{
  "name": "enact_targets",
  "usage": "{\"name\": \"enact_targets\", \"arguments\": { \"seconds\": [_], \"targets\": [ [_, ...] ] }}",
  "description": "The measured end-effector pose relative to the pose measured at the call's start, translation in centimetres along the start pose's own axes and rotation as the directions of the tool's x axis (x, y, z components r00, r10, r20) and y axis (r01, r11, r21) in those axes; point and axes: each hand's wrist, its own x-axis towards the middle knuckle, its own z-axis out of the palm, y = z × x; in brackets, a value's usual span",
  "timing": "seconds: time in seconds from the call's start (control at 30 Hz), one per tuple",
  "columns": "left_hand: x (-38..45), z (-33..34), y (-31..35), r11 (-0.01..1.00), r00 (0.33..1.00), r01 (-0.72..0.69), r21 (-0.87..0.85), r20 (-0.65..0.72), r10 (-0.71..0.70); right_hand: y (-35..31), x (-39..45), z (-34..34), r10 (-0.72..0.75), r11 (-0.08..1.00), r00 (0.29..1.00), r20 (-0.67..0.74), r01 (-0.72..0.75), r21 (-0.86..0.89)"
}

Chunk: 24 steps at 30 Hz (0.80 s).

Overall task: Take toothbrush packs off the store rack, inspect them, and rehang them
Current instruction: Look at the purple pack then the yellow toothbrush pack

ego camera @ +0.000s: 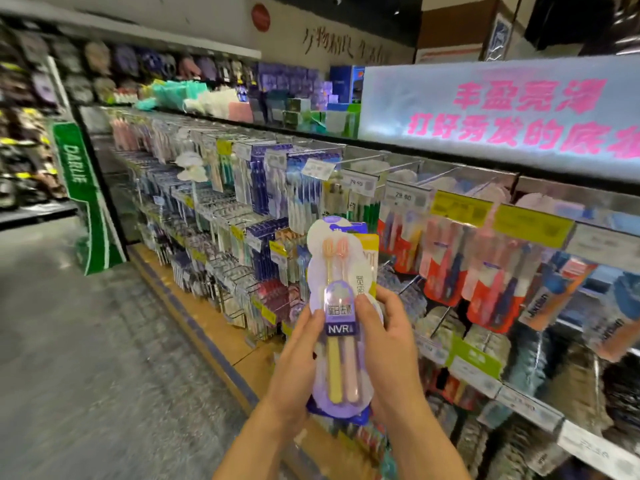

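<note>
1. The person held a lilac, cloud-shaped plastic blister pack (341,317) upright in front of the rack, off its hook, printed face toward the camera; that position probably served the inspection step.
2. The left hand (298,362) gripped the pack's left edge and the right hand (389,344) its right edge, thumbs pressed on the front label, both hands closed on the pack and close together.
3. A second pack with a yellow card (367,261) showed behind the first; whether the hands also held it could not be told.
4. The pack contained two toothbrushes side by side, one with a yellow handle (334,370), the other a pink handle (351,370).
5. The store rack's hooks (408,282) behind carried rows of other hanging packs under yellow price tags (460,206); rehanging appeared not yet begun.
</note>
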Motion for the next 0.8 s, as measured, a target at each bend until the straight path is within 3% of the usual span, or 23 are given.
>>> {"name": "enact_targets", "arguments": {
  "seconds": [0.23,0.47,0.63,0.8],
  "targets": [
    [4.9,-3.6,1.9,0.999,1.000,-0.019,0.032,-0.012,0.019,3.2,5.7,5.0,0.038,0.999,0.999,0.036,-0.040,0.035],
    [9.4,-9.6,4.4,0.998,0.990,-0.053,0.030,-0.133,0.056,6.5,9.6,12.4,0.056,0.998,0.996,0.074,-0.057,0.015],
    [13.1,-15.8,6.2,0.993,0.993,-0.094,0.073,-0.058,0.098,8.2,11.4,18.6,0.036,0.999,0.998,0.046,-0.037,0.028],
    [15.9,-21.4,9.5,0.995,0.998,-0.051,0.086,-0.033,0.054,8.8,12.9,25.0,0.044,0.997,0.999,-0.014,-0.043,0.068]
  ]
}}
